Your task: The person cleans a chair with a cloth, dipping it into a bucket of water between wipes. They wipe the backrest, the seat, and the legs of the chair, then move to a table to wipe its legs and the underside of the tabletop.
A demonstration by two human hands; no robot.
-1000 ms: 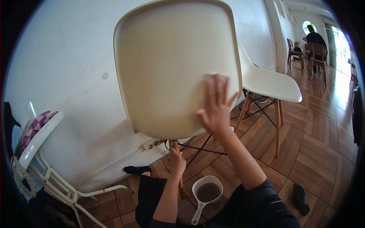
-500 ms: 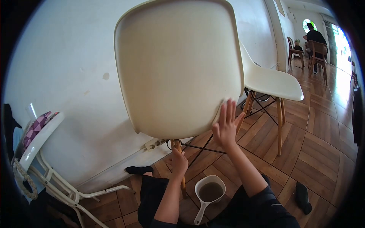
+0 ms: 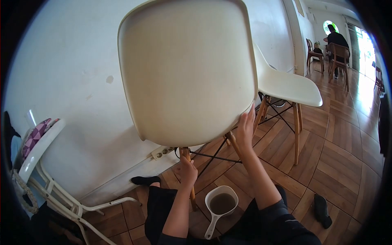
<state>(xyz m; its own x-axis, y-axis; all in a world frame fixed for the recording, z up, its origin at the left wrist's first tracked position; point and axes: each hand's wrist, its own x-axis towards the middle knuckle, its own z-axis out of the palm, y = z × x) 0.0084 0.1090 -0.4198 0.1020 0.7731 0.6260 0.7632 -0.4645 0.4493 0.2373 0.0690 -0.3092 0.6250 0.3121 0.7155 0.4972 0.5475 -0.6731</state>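
Observation:
A cream plastic shell chair (image 3: 188,69) fills the middle of the view, its back toward me. My left hand (image 3: 187,171) is closed around one of its wooden legs (image 3: 185,154) just under the shell. My right hand (image 3: 246,130) lies against the shell's lower right edge with the fingers pointing up; whether it holds a cloth I cannot tell. A white ladle-shaped scoop (image 3: 219,204) with murky water stands on the floor between my knees.
A second cream chair (image 3: 286,87) stands right behind. White wall with a socket strip (image 3: 162,152) at its base. A white metal chair (image 3: 45,171) at left. A dark object (image 3: 321,209) on the parquet at right. A seated person (image 3: 335,38) far back.
My right hand has slid down the chair back from its middle to the lower right rim. My left hand has stayed on the leg.

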